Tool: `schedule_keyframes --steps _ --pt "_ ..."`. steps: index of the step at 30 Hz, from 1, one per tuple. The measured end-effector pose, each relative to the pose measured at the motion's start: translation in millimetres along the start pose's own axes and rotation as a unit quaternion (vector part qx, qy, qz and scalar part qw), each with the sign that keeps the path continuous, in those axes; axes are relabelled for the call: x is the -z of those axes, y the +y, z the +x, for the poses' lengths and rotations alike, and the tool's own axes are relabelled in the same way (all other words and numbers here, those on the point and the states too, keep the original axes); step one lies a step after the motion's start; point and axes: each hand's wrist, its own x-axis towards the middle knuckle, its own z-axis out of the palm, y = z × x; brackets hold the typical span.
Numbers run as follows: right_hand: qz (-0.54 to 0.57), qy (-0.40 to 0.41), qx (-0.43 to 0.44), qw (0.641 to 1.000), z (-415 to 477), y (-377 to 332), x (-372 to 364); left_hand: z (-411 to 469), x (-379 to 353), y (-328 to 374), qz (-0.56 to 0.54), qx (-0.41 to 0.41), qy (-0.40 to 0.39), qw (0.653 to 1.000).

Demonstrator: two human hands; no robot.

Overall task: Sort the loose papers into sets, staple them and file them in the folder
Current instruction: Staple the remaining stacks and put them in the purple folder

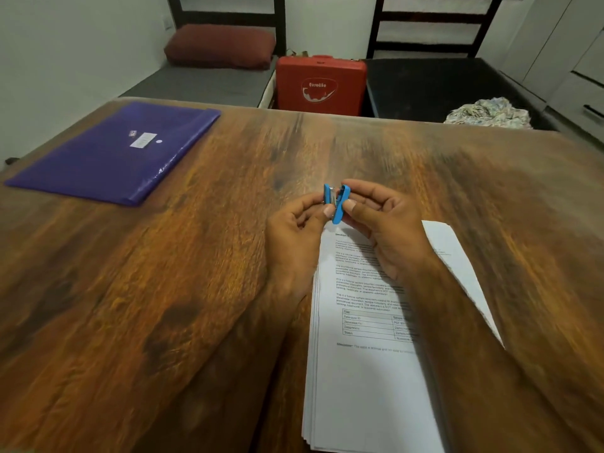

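Pinching stapler (341,206): left hand (294,238), right hand (384,223)

A single wide-angle view sits at the person's head, facing forward and tilted down across the bench (137,289). The left hand (294,237) and right hand (385,230) sit close at mid-frame. The bench's far edge and a bed (202,86) beyond it fill the top.

bright blue stapler (338,204) with a bit of silver showing, purple folder (98,165) with a white label (143,139), bench (163,273) grained in orangey-brown with dark blotches, white papers (369,387) printed in black, red case (320,83) marked in white, maroon pillow (220,45)
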Motion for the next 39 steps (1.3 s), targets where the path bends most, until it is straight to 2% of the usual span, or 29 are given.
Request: schedule_keyframes --steps 10,16,19,22,27,31,39 --pt "-0.091 0.015 0.013 0.996 -3.5 2.6 -3.4 -2.7 -4.3 -1.8 0.039 0.009 0.011 0.999" --pt "-0.121 -0.020 0.018 0.992 -1.4 -0.3 -5.8 0.5 -4.7 -5.3 0.064 -0.001 0.027 0.998" --pt "-0.213 -0.022 0.068 0.975 -1.7 0.8 -13.7 1.1 -4.8 -6.2 0.097 -0.028 0.036 0.994" --pt "-0.287 -0.008 0.089 0.954 2.9 -1.5 -17.1 2.0 -3.6 -6.4 0.101 -0.022 0.003 0.995" --pt "-0.488 0.076 0.096 0.864 32.4 -15.8 -1.3 4.1 -7.6 -11.5 0.146 -0.014 0.023 0.989" --pt "-0.521 0.082 0.015 0.849 52.0 -12.9 20.0 6.2 -10.5 -16.1 0.170 -0.036 0.019 0.985" --pt "-0.566 0.075 -0.021 0.821 47.0 -17.5 9.1 8.4 -12.3 -19.1 0.185 -0.045 0.013 0.982"
